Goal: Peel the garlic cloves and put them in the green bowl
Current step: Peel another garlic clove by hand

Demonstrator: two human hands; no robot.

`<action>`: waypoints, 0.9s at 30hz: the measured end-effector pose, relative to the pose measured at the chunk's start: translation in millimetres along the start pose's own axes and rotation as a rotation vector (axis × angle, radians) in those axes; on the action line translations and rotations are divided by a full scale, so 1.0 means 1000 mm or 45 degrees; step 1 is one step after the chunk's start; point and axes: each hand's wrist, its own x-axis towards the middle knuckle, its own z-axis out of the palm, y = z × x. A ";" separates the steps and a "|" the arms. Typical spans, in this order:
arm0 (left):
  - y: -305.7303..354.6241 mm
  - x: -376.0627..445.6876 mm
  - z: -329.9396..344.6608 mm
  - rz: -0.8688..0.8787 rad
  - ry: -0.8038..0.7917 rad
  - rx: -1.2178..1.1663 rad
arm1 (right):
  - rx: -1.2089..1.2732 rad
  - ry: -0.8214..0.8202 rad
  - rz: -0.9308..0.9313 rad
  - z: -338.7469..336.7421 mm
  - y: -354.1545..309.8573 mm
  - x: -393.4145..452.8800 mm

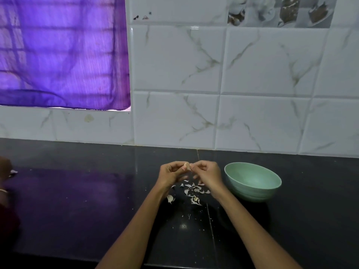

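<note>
A small garlic clove (186,165) is held above the black counter between both hands. My left hand (171,172) pinches it from the left, and my right hand (206,171) pinches it from the right with the fingertips. The pale green bowl (252,181) stands on the counter just right of my right hand; what lies inside it cannot be seen. Below the hands lie several scraps of white garlic skin (192,189), and a garlic piece (170,199) lies under my left wrist.
The black counter (77,200) runs to a white marble-tiled wall (233,94). A purple curtain (62,55) hangs at the upper left. At the far left edge, part of another person's arm (4,171) shows.
</note>
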 end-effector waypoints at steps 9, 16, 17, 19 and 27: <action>0.005 -0.002 0.003 -0.091 -0.006 -0.115 | -0.375 0.112 -0.544 0.005 0.006 0.003; 0.005 -0.002 0.007 -0.136 0.021 -0.213 | -0.539 0.355 -0.632 0.009 0.005 -0.006; 0.005 -0.002 0.007 -0.141 0.026 -0.225 | -0.568 0.387 -0.663 0.010 0.004 -0.007; 0.005 -0.002 0.007 -0.157 0.045 -0.260 | -0.641 0.430 -0.687 0.014 0.003 -0.010; 0.009 -0.004 0.009 -0.261 0.014 -0.471 | -0.681 0.322 -0.703 0.015 0.002 -0.010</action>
